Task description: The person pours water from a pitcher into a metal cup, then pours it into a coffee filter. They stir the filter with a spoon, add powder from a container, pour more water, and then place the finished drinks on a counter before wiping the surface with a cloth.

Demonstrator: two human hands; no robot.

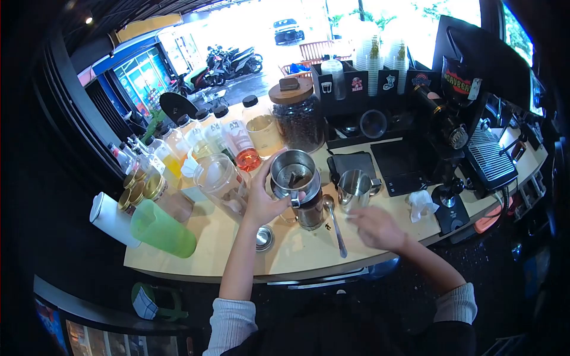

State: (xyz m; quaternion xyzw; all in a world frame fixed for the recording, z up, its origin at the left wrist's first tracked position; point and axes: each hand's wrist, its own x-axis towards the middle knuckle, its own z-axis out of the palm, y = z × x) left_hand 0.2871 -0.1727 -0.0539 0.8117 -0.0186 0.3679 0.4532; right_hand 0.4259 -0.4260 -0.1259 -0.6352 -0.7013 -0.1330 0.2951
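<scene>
My left hand (265, 199) curls round a steel cup (293, 166) with a small handle, the thumb near the handle. Dark bits show inside the cup. It sits over a glass jar (310, 215) with dark brown contents. My right hand (380, 229) is smeared by motion, its fingers just in front of a steel pitcher (355, 188). Between the jar and this hand a long metal spoon (336, 228) lies on the counter. A round metal lid (265, 238) rests near my left wrist.
Left of my hands stand a clear plastic jug (218, 178), a green pitcher (163, 230) and several bottles (240, 139). A wooden-lidded jar of coffee beans (298, 121) is behind. To the right are a crumpled tissue (422, 204), a tamper (450, 202) and a coffee grinder (454, 115).
</scene>
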